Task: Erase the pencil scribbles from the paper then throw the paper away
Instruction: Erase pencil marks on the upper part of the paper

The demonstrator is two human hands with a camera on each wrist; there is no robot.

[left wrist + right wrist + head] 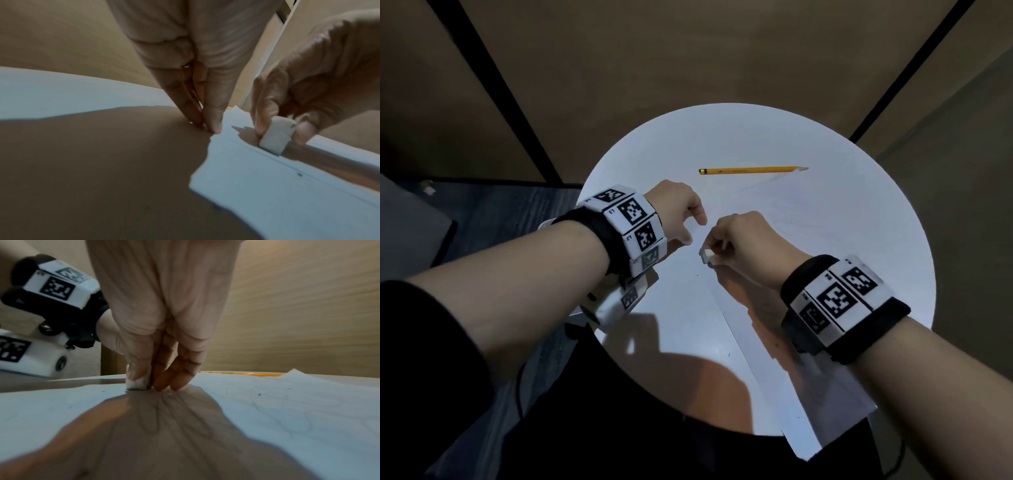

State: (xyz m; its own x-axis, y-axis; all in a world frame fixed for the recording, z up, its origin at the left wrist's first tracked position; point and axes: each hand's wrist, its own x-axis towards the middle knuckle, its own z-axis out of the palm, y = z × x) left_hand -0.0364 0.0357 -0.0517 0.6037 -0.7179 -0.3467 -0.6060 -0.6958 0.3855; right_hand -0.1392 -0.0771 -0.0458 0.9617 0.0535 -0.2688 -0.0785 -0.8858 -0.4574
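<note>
The eraser (706, 255) is pinched in the right hand (744, 241), pressed on the paper (808, 219); scribbles lie rightward. The paper's edge is pinned by the left hand (681, 209), fingers together.

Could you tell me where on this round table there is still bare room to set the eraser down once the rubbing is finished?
Bare patches: the far arc of the table beyond the pencil, and the near-left part by the left hand. The paper fills the right; the middle is crowded where the right hand pinches the eraser.

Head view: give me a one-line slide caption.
Right hand rubs an eraser on the paper, left hand pinning its edge; pencil lies beyond.
</note>
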